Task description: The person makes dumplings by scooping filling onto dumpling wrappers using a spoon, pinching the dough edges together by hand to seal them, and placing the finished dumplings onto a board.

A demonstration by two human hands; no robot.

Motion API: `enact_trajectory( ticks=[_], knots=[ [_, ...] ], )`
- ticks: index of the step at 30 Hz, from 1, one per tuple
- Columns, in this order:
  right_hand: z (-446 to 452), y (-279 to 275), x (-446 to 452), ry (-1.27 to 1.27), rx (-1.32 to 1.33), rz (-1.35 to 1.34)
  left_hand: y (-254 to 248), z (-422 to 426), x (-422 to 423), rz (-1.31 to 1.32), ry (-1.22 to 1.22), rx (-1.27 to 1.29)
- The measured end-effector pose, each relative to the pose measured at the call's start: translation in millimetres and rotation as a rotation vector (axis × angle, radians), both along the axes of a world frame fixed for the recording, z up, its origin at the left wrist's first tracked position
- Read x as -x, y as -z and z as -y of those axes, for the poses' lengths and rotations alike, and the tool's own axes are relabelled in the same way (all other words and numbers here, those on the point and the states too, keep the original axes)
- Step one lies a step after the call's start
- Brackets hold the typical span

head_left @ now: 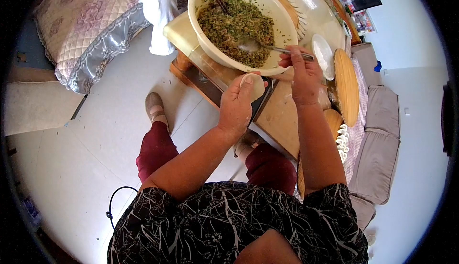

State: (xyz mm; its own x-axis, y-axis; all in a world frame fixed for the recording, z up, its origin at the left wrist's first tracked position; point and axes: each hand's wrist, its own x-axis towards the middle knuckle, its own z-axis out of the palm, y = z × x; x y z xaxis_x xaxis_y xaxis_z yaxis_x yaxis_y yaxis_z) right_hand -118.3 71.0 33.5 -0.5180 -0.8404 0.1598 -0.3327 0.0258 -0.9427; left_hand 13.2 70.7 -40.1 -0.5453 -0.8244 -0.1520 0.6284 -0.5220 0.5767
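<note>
Over the table's near edge, just outside the bowl's rim, a flat round of dough sits between the left hand's thumb and fingers. The right hand pinches the spoon by its handle, tip in the filling. I think small scoops and a gentle grip work best, so the dough stays whole. It looks soft and smooth; the spoon is shiny metal, the filling lumpy and green-brown, the bowl wide and cream.
</note>
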Motion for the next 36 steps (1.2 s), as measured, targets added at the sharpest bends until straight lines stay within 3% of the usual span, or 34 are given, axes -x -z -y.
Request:
enact_trajectory(
  ticks=[6,8,11,15,18,20,23,26,30,36],
  knots=[
    [2.4,10.7,6.2,-0.007,0.014,-0.054,-2.5,-0.2,-0.4,0.006,0.006,-0.023],
    [2.5,16.9,7.3,0.086,-0.017,-0.270,-3.1,-0.3,-0.8,0.008,0.002,-0.017],
    [1.8,14.2,16.1,0.138,0.035,-0.353,-1.3,-0.4,-0.1,0.021,0.002,-0.005],
    [-0.4,6.4,6.2,0.112,0.049,-0.235,0.8,-0.6,0.6,0.030,0.000,0.018],
    [-3.1,17.6,10.8,-0.065,0.136,-0.215,0.7,-0.4,0.4,0.029,-0.001,0.023],
    [-5.0,20.2,15.0,-0.075,0.041,-0.526,1.2,-0.8,0.3,0.028,0.000,0.024],
    [-5.9,29.6,37.6,0.056,0.021,-0.709,3.6,-1.8,1.4,0.034,-0.001,0.031],
    [-7.4,16.8,26.5,0.098,0.034,-0.526,4.3,-1.6,1.8,0.032,-0.006,0.030],
    [-9.0,23.9,28.3,0.054,0.044,-0.524,3.4,-1.5,0.9,0.049,-0.002,0.051],
    [-7.2,1.0,7.1,0.059,-0.037,-0.164,0.3,-1.2,-0.4,0.042,-0.003,0.043]
  ],
)
